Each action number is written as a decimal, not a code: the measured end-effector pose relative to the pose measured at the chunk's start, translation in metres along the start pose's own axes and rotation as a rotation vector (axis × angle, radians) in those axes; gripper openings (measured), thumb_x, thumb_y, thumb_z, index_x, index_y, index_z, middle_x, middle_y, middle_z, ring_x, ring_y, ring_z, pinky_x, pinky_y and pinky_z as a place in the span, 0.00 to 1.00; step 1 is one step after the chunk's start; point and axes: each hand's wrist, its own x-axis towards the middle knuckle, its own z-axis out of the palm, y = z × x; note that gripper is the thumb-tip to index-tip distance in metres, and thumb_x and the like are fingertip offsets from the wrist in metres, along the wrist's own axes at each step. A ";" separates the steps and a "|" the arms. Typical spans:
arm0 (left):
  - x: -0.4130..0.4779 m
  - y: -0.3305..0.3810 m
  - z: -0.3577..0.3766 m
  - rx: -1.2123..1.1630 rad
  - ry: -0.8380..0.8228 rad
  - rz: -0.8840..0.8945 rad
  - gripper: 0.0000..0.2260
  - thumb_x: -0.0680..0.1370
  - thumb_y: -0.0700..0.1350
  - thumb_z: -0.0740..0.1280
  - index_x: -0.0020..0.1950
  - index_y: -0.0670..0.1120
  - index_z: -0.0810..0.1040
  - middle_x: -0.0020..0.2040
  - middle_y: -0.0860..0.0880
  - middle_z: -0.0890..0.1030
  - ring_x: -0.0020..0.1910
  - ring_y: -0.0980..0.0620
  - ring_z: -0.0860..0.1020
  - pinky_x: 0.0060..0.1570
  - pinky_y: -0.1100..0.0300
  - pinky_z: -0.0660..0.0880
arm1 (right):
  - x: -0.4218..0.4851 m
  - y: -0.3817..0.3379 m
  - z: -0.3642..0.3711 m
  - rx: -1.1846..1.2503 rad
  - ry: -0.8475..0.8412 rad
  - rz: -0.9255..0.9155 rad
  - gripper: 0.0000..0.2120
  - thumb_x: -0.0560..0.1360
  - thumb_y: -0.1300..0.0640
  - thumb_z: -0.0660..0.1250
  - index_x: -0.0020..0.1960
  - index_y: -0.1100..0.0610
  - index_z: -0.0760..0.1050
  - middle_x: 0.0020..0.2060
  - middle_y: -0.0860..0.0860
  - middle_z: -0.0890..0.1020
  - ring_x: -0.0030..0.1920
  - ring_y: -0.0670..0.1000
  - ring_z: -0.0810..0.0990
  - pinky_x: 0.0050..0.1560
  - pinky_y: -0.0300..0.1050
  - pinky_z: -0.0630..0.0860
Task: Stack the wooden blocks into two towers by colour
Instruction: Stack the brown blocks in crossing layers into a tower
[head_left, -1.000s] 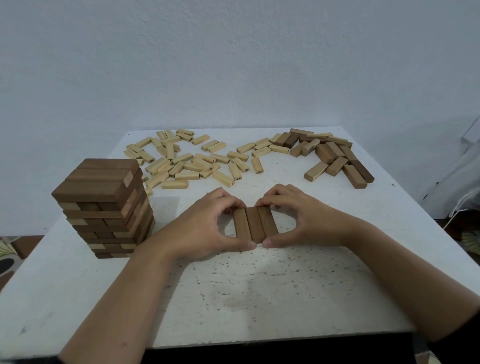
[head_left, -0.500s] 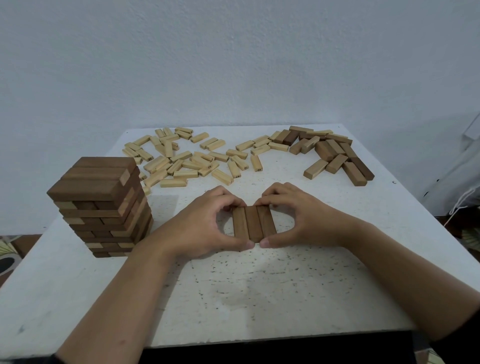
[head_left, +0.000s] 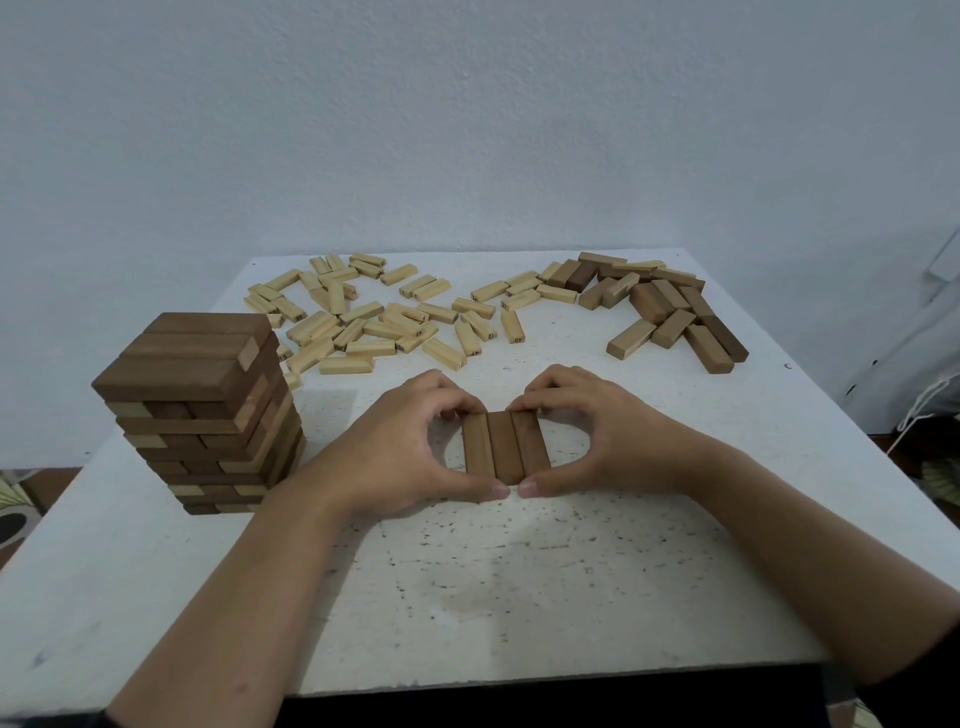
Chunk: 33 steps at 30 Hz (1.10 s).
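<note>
My left hand (head_left: 400, 447) and right hand (head_left: 597, 441) curl round a flat row of three dark brown wooden blocks (head_left: 505, 447) at the centre of the white speckled worktop (head_left: 519, 571), a tall dark brown block tower (head_left: 202, 415) stands at its left edge, and the loose pale wooden blocks (head_left: 374, 317) along the far edge lie unstacked.

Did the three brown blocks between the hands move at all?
No. The three blocks stay just as far right of the tower.

Plain home-like room; speckled white table (head_left: 519, 597) against bare wall (head_left: 467, 130).
</note>
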 end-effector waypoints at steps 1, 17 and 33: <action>0.000 0.000 0.000 0.002 -0.005 0.004 0.33 0.63 0.66 0.79 0.64 0.58 0.77 0.57 0.64 0.72 0.59 0.66 0.71 0.55 0.63 0.71 | 0.000 0.000 0.000 -0.006 0.000 -0.004 0.32 0.65 0.34 0.77 0.66 0.39 0.73 0.58 0.34 0.71 0.62 0.37 0.66 0.57 0.34 0.66; -0.008 0.036 -0.024 0.103 0.175 0.183 0.31 0.64 0.63 0.80 0.63 0.55 0.77 0.54 0.62 0.72 0.57 0.61 0.72 0.51 0.74 0.65 | -0.012 -0.021 -0.029 0.123 0.262 -0.170 0.32 0.62 0.46 0.84 0.64 0.48 0.80 0.59 0.40 0.77 0.64 0.49 0.74 0.57 0.41 0.75; -0.064 0.076 -0.140 0.373 0.331 0.282 0.31 0.60 0.73 0.70 0.59 0.62 0.77 0.53 0.64 0.75 0.55 0.63 0.74 0.48 0.69 0.68 | 0.005 -0.129 -0.078 0.115 0.364 -0.371 0.28 0.63 0.48 0.84 0.61 0.51 0.81 0.55 0.43 0.80 0.62 0.50 0.78 0.57 0.38 0.73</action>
